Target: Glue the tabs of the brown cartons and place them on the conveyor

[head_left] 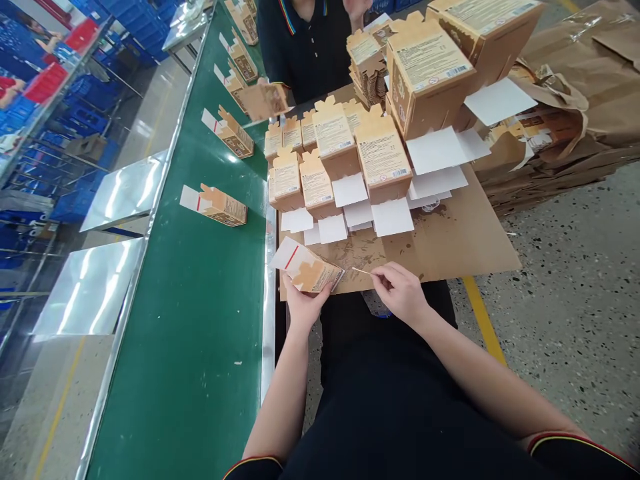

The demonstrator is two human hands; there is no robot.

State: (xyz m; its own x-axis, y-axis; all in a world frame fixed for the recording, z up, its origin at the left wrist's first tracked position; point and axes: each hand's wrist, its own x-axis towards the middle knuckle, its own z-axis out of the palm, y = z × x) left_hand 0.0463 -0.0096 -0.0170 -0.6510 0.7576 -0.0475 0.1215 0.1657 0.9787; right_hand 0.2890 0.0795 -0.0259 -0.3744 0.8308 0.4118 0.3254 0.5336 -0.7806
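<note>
My left hand (306, 303) is closed around a small cardboard box (317, 272) over the near left corner of the work table. Its white flap with a red strip sticks out to the upper left. Between the fingertips of my right hand (400, 291) is a thin pale stick (361, 271), pinched and pointing left at the box, with a small gap between them. Just beyond my hands stand rows of similar boxes (317, 180), their white flaps (393, 218) hanging out toward me.
A green conveyor belt (200, 320) runs along my left, carrying several boxes (223, 205). Across the table, a person (310, 47) in a dark shirt holds a box (267, 101). Stacked boxes (430, 73) rise at the back right. Brown paper sacks (590, 113) lie beyond the table.
</note>
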